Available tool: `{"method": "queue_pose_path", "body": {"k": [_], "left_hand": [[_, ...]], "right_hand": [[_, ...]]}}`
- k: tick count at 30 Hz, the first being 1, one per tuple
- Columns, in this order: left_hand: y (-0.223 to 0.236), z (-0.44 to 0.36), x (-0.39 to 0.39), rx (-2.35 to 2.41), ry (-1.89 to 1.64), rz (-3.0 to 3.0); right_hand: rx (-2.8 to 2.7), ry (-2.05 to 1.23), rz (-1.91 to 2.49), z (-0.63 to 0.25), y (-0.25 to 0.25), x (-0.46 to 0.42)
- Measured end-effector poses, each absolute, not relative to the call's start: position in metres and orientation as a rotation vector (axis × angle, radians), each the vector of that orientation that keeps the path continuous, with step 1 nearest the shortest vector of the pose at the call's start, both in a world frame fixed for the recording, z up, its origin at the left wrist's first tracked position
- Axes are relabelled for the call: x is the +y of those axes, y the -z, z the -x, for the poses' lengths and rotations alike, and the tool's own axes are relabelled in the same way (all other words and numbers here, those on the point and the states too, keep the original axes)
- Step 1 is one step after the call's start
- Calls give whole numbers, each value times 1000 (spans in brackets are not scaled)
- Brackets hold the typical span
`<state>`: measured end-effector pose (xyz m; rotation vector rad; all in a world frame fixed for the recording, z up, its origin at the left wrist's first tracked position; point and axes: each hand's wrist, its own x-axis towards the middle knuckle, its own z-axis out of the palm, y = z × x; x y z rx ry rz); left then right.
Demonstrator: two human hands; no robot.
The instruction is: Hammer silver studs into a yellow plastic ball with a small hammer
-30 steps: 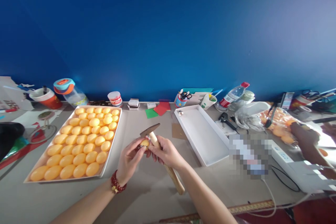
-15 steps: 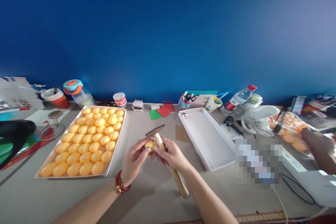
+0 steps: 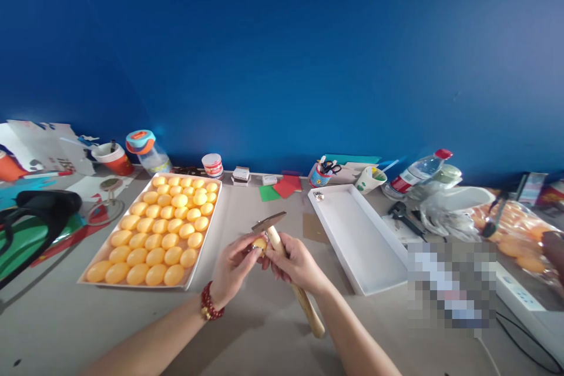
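Between the fingertips of my left hand [image 3: 234, 270] is a small round yellow thing [image 3: 259, 244] with silvery bits at its edge; its exact kind is unclear. My right hand [image 3: 297, 261] grips a hammer [image 3: 311, 312] by its wooden handle, close under the metal head. The handle slants down toward me, and the head lies just above the yellow thing. Both hands meet over the table, the right fingertips beside or touching the yellow thing. On the left, a white tray [image 3: 203, 235] holds several orange balls [image 3: 155, 256]. To the right lies a shallow white tray [image 3: 365, 241] with small silvery pieces [image 3: 319, 195] in its far corner.
Along the blue wall stand a drinking bottle [image 3: 152, 155], a red-white tub [image 3: 213, 165], a pen cup [image 3: 319, 176] and a plastic bottle [image 3: 416, 173]. A power strip [image 3: 520, 288], a bag of orange balls [image 3: 520, 247] and another person's hand [image 3: 555, 252] are at right.
The whole view has shifted, so the table's things sit further right in the picture. My hands keep the same grip on the hammer and the yellow thing. The other person's hand is now mostly out of view.
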<state>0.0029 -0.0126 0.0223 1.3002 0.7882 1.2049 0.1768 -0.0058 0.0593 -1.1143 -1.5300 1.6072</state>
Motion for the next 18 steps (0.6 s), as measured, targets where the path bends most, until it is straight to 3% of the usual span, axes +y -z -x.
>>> {"method": "queue_pose_path", "body": {"k": [18], "left_hand": [[-28, -2, -11, 778, -1178, -1300]], "right_hand": [[-1532, -1659, 1075, -178, -58, -3]]}}
